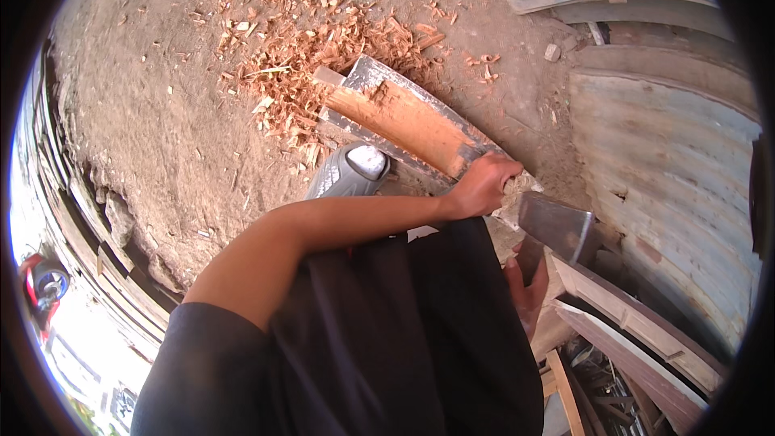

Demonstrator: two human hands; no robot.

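A long piece of wood (408, 125) lies slanted on the ground, its orange-brown face cut into a hollow between grey, weathered sides. My left hand (484, 184) is closed around its near right end, with the forearm stretched across my lap. Just right of that hand is a broad dark metal blade (555, 224) with a bright edge. My right hand (529, 295) is below the blade, partly hidden by my dark clothing; its fingers appear to grip the lower part of this tool, whose handle I cannot make out.
Wood chips and shavings (323, 56) cover the dirt ground around the wood's far end. A grey shoe (351, 171) stands beside the wood. Corrugated metal sheets (662, 153) line the right side. Wooden boards and a frame (638, 315) lie at the lower right.
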